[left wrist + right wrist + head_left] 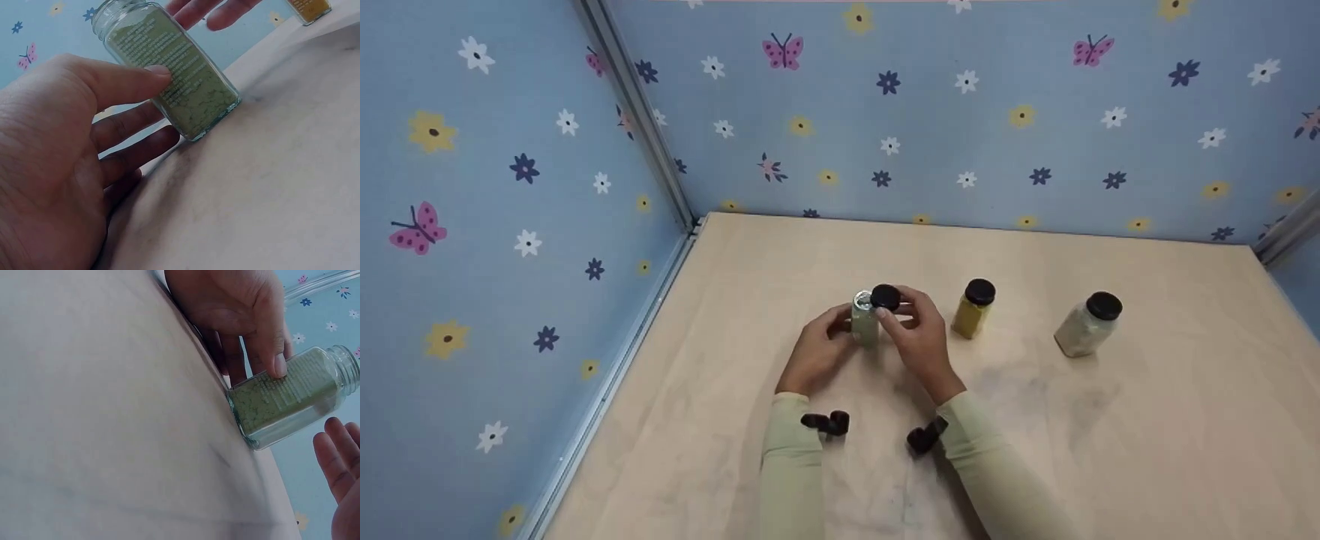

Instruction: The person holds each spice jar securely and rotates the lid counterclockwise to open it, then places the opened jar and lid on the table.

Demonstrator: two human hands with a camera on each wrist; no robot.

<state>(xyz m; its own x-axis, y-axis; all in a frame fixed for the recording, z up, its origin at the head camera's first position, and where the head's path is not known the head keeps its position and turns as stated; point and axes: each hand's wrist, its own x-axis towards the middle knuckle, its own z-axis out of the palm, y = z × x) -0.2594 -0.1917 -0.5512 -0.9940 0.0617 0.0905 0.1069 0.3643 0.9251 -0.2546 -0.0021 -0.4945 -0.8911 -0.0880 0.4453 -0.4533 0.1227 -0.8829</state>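
My left hand [819, 351] grips a square glass spice jar [865, 328] of green powder, thumb on its printed face and fingers around the other side. Its threaded neck is bare in both wrist views, and the jar [174, 73] stands on the tabletop. My right hand [921, 339] pinches a round black lid [885, 297] between thumb and fingers. The lid is off the jar, just right of its mouth. In the right wrist view only part of the right hand [343, 467] shows, and the lid is out of sight.
A black-lidded jar of yellow powder [970, 319] stands to the right of my hands. Farther right is a larger black-lidded jar with pale contents [1081, 335]. Flower-patterned blue walls [930, 105] edge the light wooden table [1185, 420] at the back and left.
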